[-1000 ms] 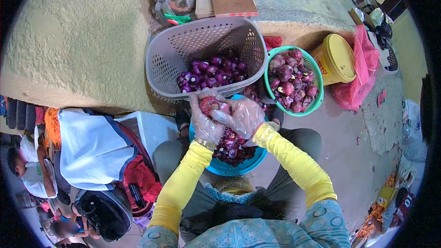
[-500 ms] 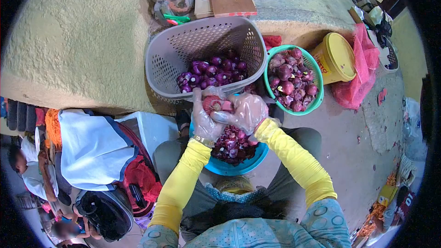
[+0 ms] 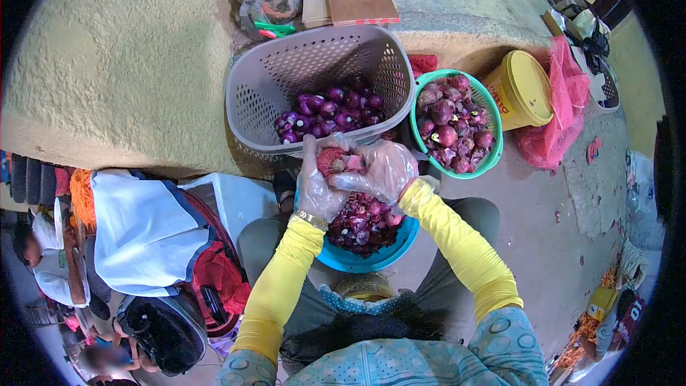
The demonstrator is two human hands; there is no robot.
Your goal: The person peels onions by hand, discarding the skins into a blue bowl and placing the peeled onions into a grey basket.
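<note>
Both of my hands wear clear plastic gloves and meet over the blue basin point(image 3: 409, 239). A red onion point(image 3: 330, 163) with dry skin sits in my left hand point(image 3: 319, 189), which is closed around it. My right hand point(image 3: 389, 170) is closed against the onion's right side, its thumb stretched along the lower edge; a small pink piece shows between thumb and fingers. Below, red onion skins point(image 3: 364, 225) fill the basin between my knees. Just beyond my hands, a grey perforated basket point(image 3: 246, 104) holds shiny purple peeled onions point(image 3: 329, 111).
A green basket point(image 3: 493, 157) of unpeeled onions stands right of the grey one, beside a yellow lidded bucket point(image 3: 529, 89) and a pink mesh bag point(image 3: 543, 146). A white cloth point(image 3: 150, 232) lies over things at left. Other people sit at far left.
Both hands stay together over the basin with only slight shifts. The onion has turned slightly in my left hand.
</note>
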